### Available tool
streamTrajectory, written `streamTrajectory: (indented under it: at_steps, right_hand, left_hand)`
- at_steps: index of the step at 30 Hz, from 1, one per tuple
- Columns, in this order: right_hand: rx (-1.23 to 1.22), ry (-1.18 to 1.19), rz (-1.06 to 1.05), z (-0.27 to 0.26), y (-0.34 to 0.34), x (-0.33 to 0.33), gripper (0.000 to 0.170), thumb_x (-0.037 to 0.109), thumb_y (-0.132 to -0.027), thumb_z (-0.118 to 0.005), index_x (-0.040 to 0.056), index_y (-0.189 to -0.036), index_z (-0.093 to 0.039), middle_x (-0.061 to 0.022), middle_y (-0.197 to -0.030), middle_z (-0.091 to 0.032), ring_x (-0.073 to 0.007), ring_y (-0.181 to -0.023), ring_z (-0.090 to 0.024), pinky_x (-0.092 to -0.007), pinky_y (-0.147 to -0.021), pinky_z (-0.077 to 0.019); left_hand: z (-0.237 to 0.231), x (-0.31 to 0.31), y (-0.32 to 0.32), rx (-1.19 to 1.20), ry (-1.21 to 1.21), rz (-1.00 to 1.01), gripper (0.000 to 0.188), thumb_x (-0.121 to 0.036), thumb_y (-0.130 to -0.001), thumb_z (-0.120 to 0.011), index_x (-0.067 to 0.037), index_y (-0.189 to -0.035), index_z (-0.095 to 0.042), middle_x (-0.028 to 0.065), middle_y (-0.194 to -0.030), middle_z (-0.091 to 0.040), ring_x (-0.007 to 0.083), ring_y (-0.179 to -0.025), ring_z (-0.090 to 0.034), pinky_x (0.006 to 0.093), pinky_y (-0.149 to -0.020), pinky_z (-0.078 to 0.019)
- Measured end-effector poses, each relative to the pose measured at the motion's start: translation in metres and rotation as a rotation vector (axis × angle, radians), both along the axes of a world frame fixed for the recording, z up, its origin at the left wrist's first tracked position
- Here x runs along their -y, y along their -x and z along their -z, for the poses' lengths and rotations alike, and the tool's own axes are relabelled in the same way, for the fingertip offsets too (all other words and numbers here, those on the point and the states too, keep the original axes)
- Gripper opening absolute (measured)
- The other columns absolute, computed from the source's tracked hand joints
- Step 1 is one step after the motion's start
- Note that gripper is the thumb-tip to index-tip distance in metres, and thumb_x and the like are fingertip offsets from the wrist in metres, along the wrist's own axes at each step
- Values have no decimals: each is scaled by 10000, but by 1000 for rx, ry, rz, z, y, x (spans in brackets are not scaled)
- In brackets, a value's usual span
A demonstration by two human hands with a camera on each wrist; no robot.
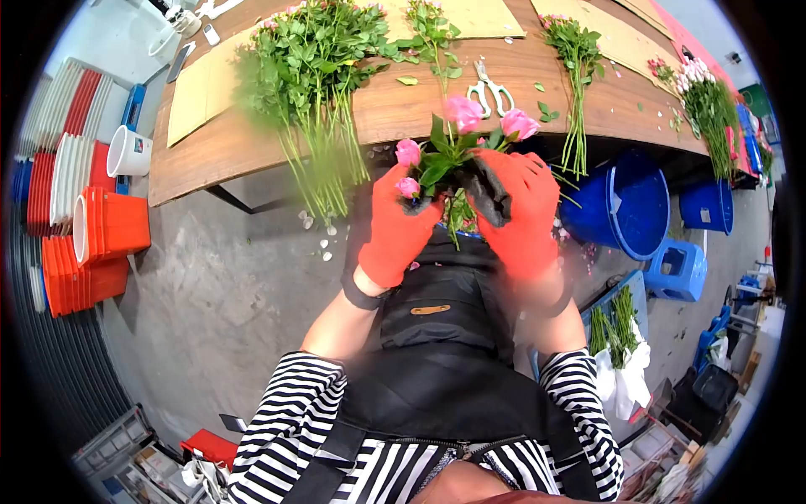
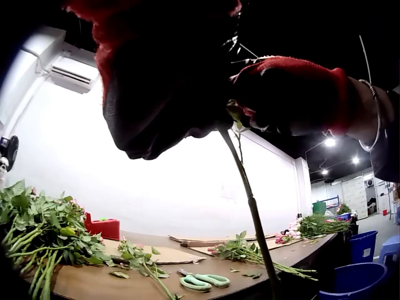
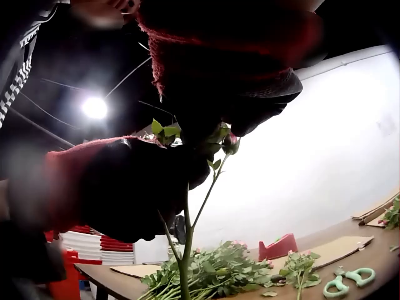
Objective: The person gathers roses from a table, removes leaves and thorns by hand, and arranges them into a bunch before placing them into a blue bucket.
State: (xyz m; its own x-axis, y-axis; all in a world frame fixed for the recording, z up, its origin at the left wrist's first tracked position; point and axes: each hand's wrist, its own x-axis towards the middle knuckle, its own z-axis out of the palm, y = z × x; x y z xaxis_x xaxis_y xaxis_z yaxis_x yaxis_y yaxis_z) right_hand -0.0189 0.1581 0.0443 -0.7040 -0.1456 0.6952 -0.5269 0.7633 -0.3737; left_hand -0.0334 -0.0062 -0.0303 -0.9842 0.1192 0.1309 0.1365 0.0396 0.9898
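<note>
L hand (image 1: 399,231) curled firmly round stem (image 2: 253,206) of roses (image 1: 463,115), blooms at approx. 12 o'clock. R hand (image 1: 522,210), abt 3 o'clock of L, fingers bent in by leaves (image 1: 437,161); can't tell if pinching. From hands, on table (image 1: 384,118): lg. bunch (image 1: 323,59) 10–11, scissors (image 1: 483,84) 12–1, sm. bunch (image 1: 575,71) 1–2.

Hands (image 1: 399,231) (image 1: 522,214), two — held pink blooms (image 1: 519,125), four — scissors (image 1: 483,81), one

2 gloved hands (image 1: 399,227) side by side
</note>
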Motion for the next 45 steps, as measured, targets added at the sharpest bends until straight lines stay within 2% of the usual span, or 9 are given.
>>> streamTrajectory:
  at_steps: [7,16,21,23,26,33,39,42,45]
  right_hand:
    - [-84,-244,156,12,-9,10,381,79,-640,-669,22,-1015,-637,-55,-696,-532,-238,-644,-539,-367,-592,-432]
    - [24,-91,139,14,-20,11,332,36,-698,-687,-2,-1023,-626,-92,-761,-593,-285,-719,-586,-376,-636,-470]
    - [361,796,135,47,-41,-20,379,-3,-809,-671,6,-1177,-581,-105,-940,-649,-152,-849,-614,-290,-732,-492]
    - [628,644,191,47,-47,-46,422,20,-817,-677,21,-1224,-567,-120,-1055,-648,-186,-957,-625,-320,-814,-494]
    - [489,-336,457,40,-45,-43,455,54,-822,-690,39,-1259,-563,-127,-1182,-627,-216,-1095,-599,-352,-912,-466]
    - [791,1112,-234,49,-26,-6,451,49,-832,-661,28,-1271,-560,-78,-1244,-600,-171,-1115,-559,-311,-976,-426]
    - [757,1232,-228,85,-36,-4,441,-20,-820,-617,1,-1255,-544,-45,-1150,-624,-131,-1047,-559,-284,-935,-441]
    - [728,1326,-306,71,-48,-12,451,-47,-815,-606,-5,-1258,-535,-46,-1143,-619,-137,-1068,-553,-288,-938,-442]
    - [606,1225,-506,85,-52,-16,504,-96,-832,-574,-8,-1319,-480,-97,-1245,-582,-190,-1163,-547,-330,-974,-449]
  left_hand:
    - [-18,-9,-7,-60,37,-148,427,-17,-760,-729,20,-1164,-594,115,-1063,-646,182,-948,-616,318,-829,-491]
    - [0,-23,-16,-239,92,-394,509,-80,-760,-776,37,-1206,-560,149,-1105,-598,211,-980,-596,334,-866,-469]
    - [20,0,5,-158,147,-480,436,-116,-783,-776,14,-1101,-507,104,-985,-565,178,-864,-555,330,-787,-472]
    - [-1,9,12,-19,3,-458,426,-129,-799,-773,-11,-1086,-482,77,-950,-545,157,-841,-535,315,-752,-466]
    - [-28,11,9,297,-267,-367,449,-111,-816,-766,-43,-1119,-442,45,-966,-528,105,-854,-522,253,-691,-430]
    - [3,-3,-20,-17,-175,-259,476,-10,-791,-759,-23,-1142,-438,109,-1072,-588,192,-971,-589,327,-846,-483]
    - [-51,17,-22,-223,-133,333,619,0,-773,-751,18,-1328,-476,125,-1227,-593,217,-1072,-591,325,-920,-465]
    - [-51,36,-5,297,-624,439,552,-282,-919,-626,20,-1354,-470,124,-1254,-592,172,-1085,-581,304,-929,-446]
    - [-64,32,-3,207,-294,301,464,-290,-925,-560,33,-1258,-566,115,-1250,-599,193,-1138,-563,322,-984,-417]
